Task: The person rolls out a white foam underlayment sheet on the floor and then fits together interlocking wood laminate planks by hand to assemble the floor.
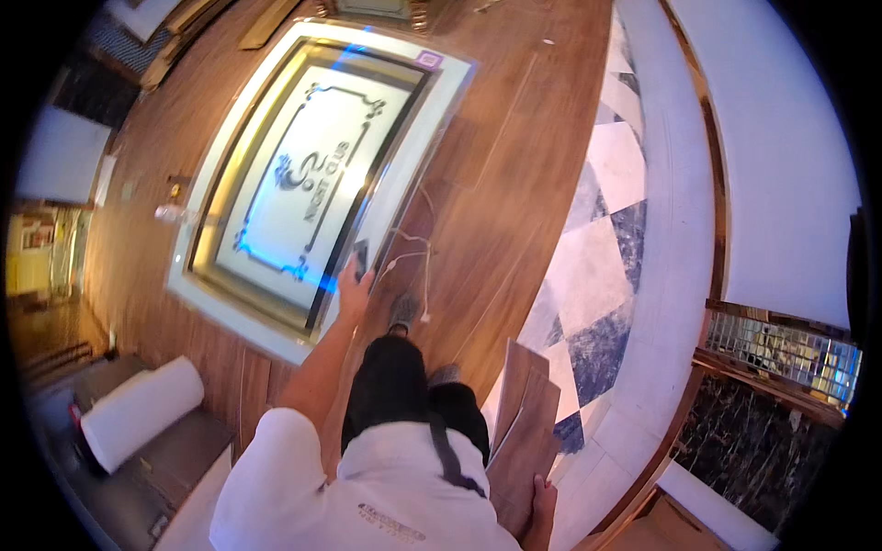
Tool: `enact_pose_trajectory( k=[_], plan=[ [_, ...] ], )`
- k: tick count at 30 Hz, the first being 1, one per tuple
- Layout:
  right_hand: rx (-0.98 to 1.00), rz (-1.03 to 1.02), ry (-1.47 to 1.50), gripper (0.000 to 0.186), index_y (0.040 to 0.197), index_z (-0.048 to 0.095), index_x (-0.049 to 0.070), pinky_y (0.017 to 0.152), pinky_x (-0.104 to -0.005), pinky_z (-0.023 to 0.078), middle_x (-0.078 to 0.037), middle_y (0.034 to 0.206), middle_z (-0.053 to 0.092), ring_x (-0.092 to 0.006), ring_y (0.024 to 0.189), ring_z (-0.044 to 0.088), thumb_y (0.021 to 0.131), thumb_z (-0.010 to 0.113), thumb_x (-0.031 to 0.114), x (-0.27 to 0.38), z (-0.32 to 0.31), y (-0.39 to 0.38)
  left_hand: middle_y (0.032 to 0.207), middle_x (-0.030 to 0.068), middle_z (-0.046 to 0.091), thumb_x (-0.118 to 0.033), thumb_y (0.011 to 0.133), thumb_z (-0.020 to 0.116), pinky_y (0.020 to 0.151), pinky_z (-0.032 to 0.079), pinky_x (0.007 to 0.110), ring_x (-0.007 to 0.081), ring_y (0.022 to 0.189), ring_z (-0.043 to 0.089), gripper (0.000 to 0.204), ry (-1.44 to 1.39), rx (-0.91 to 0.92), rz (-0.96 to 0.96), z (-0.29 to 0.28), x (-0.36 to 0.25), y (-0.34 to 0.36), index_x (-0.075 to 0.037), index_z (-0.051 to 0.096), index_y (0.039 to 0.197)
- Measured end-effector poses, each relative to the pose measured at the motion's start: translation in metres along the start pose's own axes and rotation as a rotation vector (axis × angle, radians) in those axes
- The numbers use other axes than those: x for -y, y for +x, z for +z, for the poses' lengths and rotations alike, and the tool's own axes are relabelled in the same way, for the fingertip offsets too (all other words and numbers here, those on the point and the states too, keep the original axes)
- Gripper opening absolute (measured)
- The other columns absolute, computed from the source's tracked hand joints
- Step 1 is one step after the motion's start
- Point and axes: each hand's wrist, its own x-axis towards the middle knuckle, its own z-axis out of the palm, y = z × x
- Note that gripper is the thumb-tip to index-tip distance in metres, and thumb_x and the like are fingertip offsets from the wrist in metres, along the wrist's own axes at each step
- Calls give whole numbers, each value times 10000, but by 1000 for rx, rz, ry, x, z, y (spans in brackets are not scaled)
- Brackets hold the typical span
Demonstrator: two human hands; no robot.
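Left hand (353,292) out ahead of the body, arm stretched, at the near right border of a lit panel (312,193). Fingers closed round a small dark object (361,260); its kind too blurred to tell. Object sits over the panel's white frame (207,241), close to the dark inner edge; whether it touches cannot be told.

Right hand (544,500) low, beside the right hip. Fingers grasping the outer edge of some brown wood-look planks (525,418), overlapping, long side pointing away from the body, upper ends uneven. Planks lie between the dark trousers (386,386) and the chequered tiles (595,266).

Panel: pale face, black scroll border, dark emblem mid-face, blue light along the near side, yellow along the left.

Underfoot: brown plank floor (501,119). White cord (426,275) loosely looped on it, just right of the panel, near one shoe (402,310). Far left: white roll (142,413) on a dark flat surface (179,455), well apart from both hands.
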Motion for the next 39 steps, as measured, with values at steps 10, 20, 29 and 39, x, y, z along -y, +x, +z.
enact_pose_trajectory(
  k=[10,20,29,39],
  plan=[
    [194,156,-278,477,1079,642,-55,775,-400,513,-156,985,664,-260,873,635,915,626,392,124,34,-14,1325,254,430,-198,786,785,950,387,530,435,1121,478,866,553,-140,-196,60,73,140,-184,327,1521],
    [258,217,-273,585,1249,586,12,912,-471,500,-217,1218,602,-347,1064,609,902,623,482,159,-1,-22,1421,271,403,-231,845,739,1037,351,542,424,1283,430,806,625,-143,-228,77,51,115,-174,312,1527],
    [53,39,241,408,914,687,-86,623,-326,509,-94,772,688,-149,678,632,908,662,321,213,-6,26,916,158,667,-159,871,562,777,505,464,372,865,627,189,42,714,936,134,-79,43,-25,687,911],
    [65,-283,210,355,993,698,-57,653,-323,520,-107,816,719,-162,743,667,884,694,280,386,-108,142,1247,85,596,-355,895,725,972,486,399,219,1152,577,629,-557,1570,-777,172,-412,-41,-46,448,1368]
  ],
)
